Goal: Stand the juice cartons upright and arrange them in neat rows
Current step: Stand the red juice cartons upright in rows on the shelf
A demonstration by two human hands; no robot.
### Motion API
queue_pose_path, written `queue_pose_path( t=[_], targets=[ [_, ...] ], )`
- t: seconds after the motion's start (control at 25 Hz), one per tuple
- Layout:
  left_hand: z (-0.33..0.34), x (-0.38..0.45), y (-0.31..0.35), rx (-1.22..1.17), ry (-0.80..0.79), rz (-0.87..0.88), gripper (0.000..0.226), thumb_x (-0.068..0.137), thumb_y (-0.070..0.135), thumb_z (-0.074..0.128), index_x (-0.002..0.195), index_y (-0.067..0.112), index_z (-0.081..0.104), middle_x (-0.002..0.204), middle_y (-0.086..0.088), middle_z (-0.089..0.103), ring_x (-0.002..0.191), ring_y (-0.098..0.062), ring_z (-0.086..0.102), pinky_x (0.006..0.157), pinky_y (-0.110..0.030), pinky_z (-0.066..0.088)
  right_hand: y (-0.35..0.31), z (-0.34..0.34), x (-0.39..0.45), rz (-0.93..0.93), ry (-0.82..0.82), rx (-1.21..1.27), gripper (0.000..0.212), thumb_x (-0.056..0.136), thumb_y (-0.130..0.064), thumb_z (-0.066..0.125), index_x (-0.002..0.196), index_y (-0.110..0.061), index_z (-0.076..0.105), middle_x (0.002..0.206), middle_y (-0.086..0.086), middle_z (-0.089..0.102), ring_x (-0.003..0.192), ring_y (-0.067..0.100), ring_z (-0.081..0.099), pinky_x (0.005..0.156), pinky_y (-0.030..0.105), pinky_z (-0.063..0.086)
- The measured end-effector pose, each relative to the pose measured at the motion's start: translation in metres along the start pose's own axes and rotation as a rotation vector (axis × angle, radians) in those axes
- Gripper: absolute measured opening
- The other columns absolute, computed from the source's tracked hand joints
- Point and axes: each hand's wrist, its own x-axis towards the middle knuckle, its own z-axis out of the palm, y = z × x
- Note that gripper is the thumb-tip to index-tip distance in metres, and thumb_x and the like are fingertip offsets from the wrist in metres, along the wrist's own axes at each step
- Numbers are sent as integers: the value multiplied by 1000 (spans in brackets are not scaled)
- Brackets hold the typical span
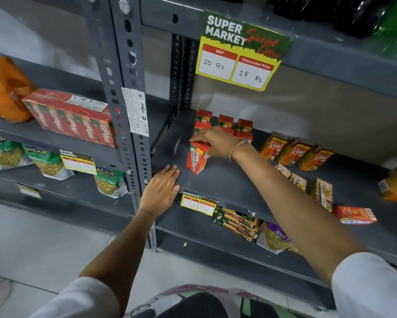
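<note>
My right hand (217, 141) grips the top of a red juice carton (195, 160) that stands upright on the grey shelf (227, 187). Behind it stand three more red cartons (225, 123) in a row at the back left. Three orange Real cartons (295, 152) stand further right. Several small cartons (321, 192) lie or lean near the shelf's front, and a red one (353, 214) lies flat. My left hand (160, 189) rests flat, fingers spread, on the shelf's front left corner.
A grey slotted upright (133, 106) borders the shelf on the left. A price sign (241, 51) hangs from the shelf above. The left rack holds a red multipack (71, 115) and snack bags (48, 161). Biscuit packs (236, 222) lie on the shelf below.
</note>
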Motion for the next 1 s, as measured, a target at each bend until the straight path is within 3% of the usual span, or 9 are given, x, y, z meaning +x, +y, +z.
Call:
queue_pose_path(
  t=[0.08,0.16,0.28,0.4,0.52,0.6,0.72,0.84,1.0],
  targets=[
    [-1,0,1,4,-6,-2,63,105,36,13,126,-3,59,130,-17,60,124,-33,52,109,-39,29,2,5,2,78,37,35,58,75,-24,76,126,-5,55,126,14,60,116,28,55,96,36,47],
    [-1,0,1,2,-12,-9,64,105,36,12,126,-2,59,129,-17,60,124,-34,53,109,-38,28,-4,11,3,199,96,103,48,72,-38,76,102,-3,64,97,12,65,89,24,61,76,35,52],
    [-1,0,1,-1,-16,-17,64,105,36,13,126,-3,59,129,-17,61,123,-34,54,109,-39,29,-18,20,4,395,237,157,49,70,-49,74,57,-15,42,63,0,49,64,17,51,52,27,40],
    [-1,0,1,-4,-26,-19,63,105,35,13,126,-3,59,129,-17,60,124,-34,52,110,-38,27,-31,25,2,513,316,199,52,74,-50,69,54,-16,35,74,6,56,76,23,60,62,30,47],
    [-2,0,1,-8,-28,-20,62,105,35,15,127,-3,58,130,-17,60,125,-34,51,110,-37,26,-35,28,3,601,366,279,47,73,-53,69,66,-12,46,87,12,66,86,27,65,66,30,46],
    [-3,0,2,-12,-25,-19,61,105,35,15,126,-3,58,130,-17,60,125,-34,51,110,-38,27,-36,31,4,632,389,332,44,73,-54,68,71,-14,50,93,12,70,81,25,62,64,27,40],
    [-4,-1,3,-14,-31,-24,61,105,35,15,127,-3,58,132,-17,59,126,-34,51,111,-39,27,-35,33,4,662,436,384,43,74,-56,66,69,-17,49,86,8,68,76,21,57,63,25,36],
    [-6,-3,5,-6,-35,-19,61,105,35,16,129,-3,57,133,-17,57,128,-34,49,112,-39,26,-39,30,-1,673,421,402,53,74,-63,62,59,-16,43,61,-2,50,73,20,55,56,26,37],
    [-7,-12,12,-49,-1,-50,57,104,34,18,132,0,54,136,-14,55,132,-30,43,117,-38,20,-43,23,-17,658,382,364,64,78,-75,40,52,-16,35,52,0,39,63,21,54,64,33,44]
  ],
)
